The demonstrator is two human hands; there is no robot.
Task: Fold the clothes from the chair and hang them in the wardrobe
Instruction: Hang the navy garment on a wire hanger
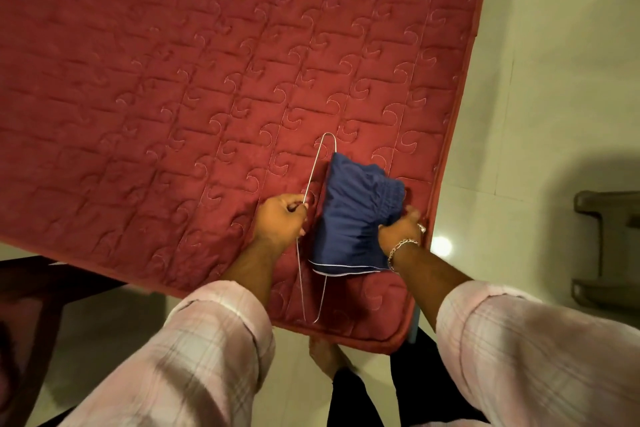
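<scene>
While the left hand pinches the wire hanger, its long axis running away from the person, the right hand grips the folded blue garment just beside it.

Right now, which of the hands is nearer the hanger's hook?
Left. The left hand grips the hanger at the hook's base; the right hand grips the blue garment, across it from the hook.

A red quilted mattress fills the view — pale tiled floor beyond, glossy with a lamp's glare.
</scene>
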